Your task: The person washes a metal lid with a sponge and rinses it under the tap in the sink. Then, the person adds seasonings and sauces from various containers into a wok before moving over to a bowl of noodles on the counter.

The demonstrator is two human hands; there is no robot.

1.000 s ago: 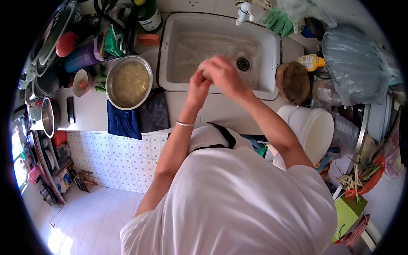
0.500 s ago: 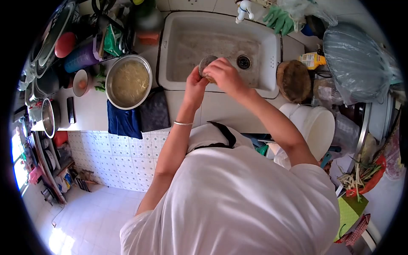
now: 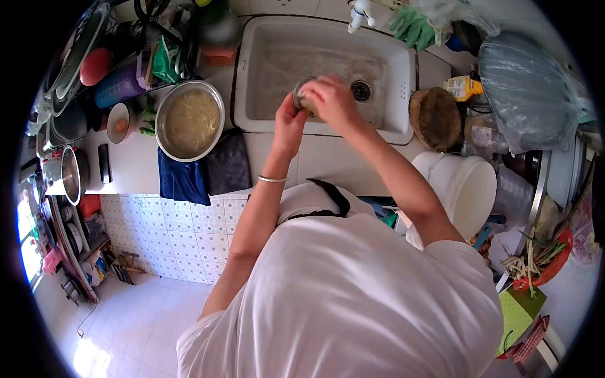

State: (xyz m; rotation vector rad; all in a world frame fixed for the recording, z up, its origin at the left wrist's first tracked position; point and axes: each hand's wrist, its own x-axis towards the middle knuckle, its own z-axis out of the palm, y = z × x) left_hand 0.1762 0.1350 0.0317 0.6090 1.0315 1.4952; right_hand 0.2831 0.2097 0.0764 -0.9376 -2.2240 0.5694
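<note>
Above the front part of the sink (image 3: 246, 94), my left hand (image 3: 290, 123) grips a small round grey-rimmed object (image 3: 300, 90). It looks like a jar or a lid, but its kind is not clear. Something yellowish shows beneath it, close to my left fingers. My right hand (image 3: 331, 104) is over the right side of this object, its fingers smeared by motion, so their grip cannot be made out. The sink drain (image 3: 361, 92) lies to the right of both hands, and a white faucet (image 3: 361, 16) stands at the back.
Left of the sink is a metal bowl of cloudy liquid with pale shreds (image 3: 190, 120), by dark cloths (image 3: 228, 165) hanging over the counter edge. On the right are a round wooden board (image 3: 435, 120), a white bucket (image 3: 469, 195) and a yellow bottle (image 3: 463, 89).
My right hand has shifted slightly up over the round object and its fingers have become blurred. My left hand holds nearly the same place.
</note>
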